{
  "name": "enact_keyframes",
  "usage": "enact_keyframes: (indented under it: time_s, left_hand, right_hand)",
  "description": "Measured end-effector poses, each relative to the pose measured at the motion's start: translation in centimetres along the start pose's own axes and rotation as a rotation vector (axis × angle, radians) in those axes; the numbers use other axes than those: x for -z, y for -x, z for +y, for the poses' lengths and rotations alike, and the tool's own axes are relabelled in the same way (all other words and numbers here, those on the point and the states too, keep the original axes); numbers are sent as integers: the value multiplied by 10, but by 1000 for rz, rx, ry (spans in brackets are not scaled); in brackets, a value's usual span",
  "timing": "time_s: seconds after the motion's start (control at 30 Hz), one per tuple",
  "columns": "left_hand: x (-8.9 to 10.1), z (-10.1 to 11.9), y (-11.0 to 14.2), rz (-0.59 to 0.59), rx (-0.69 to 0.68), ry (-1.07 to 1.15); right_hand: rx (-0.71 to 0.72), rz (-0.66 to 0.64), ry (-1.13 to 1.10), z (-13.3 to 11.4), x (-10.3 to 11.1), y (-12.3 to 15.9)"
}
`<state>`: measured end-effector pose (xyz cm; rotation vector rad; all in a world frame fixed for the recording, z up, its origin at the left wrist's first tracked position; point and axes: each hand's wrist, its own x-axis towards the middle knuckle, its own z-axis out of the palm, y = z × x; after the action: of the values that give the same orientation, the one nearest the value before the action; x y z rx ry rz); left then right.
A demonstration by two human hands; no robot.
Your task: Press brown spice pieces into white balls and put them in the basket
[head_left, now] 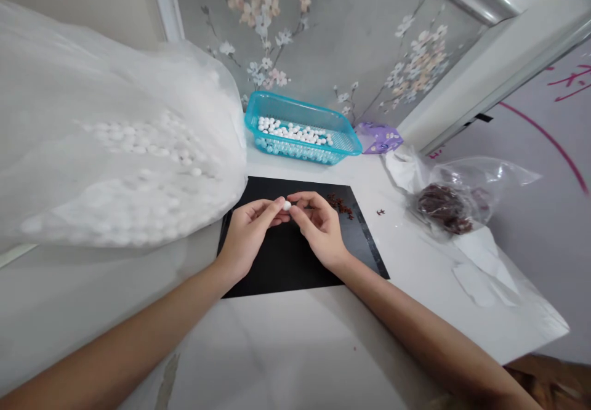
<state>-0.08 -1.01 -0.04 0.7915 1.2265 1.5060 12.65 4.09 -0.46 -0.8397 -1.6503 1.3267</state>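
Note:
Between my two hands, above a black mat (277, 268), is a small white oval ball (287, 205). My left hand (252, 228) pinches it between thumb and fingertips. My right hand (318, 225) has its thumb and fingers curled in at the ball's right side; whether those fingertips hold a tiny piece is too small to tell. Small brown pieces (340, 205) lie in a loose heap on the mat, just beyond my right hand. One more brown piece (380, 212) lies on the white table (286, 342), off the mat's right edge.
A large translucent bag (138, 151) of white balls fills the left side. Behind the mat stands a blue plastic basket (302, 105) with many white balls, beside a purple packet (381, 139). At right lies a clear bag (446, 207) of brown pieces, near the table's edge.

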Motion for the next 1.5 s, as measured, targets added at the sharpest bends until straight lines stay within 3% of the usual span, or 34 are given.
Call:
enact_keyframes:
  time_s: [0.33,0.43,0.57,0.67,0.73,0.83,0.9,0.97,1.07,1.17,1.33,1.4,1.5]
  left_hand:
    - [-1,-1,-1,23,35,55]
    - [-1,-2,-1,35,56,48]
    - [0,-2,0,35,49,30]
    - [0,-2,1,25,60,34]
    - [0,-2,1,14,62,34]
    - [0,-2,1,14,61,33]
    - [0,-2,1,15,60,38]
    - [0,-2,0,5,46,55]
    - [0,-5,0,-2,12,85]
    - [0,-9,0,12,-7,100]
    - [0,-10,0,15,-12,108]
    - [0,-9,0,14,-10,111]
    - [1,-6,-1,60,-1,140]
  right_hand:
    - [181,43,281,5,4,-5]
    - [342,186,511,-2,19,-36]
    - [564,373,870,-13,45,-104]
    - [512,381,1058,-17,52,-145]
    - [508,361,1104,-23,44,-155]
    - [628,243,1083,-43,11,-141]
    - [716,45,1094,-59,-19,-123]
    - [768,-252,1165,-70,-50,-107]
    - [796,-604,1311,-68,-87,-100]
    - [805,-710,1396,-54,-107,-106]
    - [754,-632,1277,-51,-108,-106]
    - [703,-497,1079,-54,-91,-101]
    - [651,-205,745,-49,-50,-85]
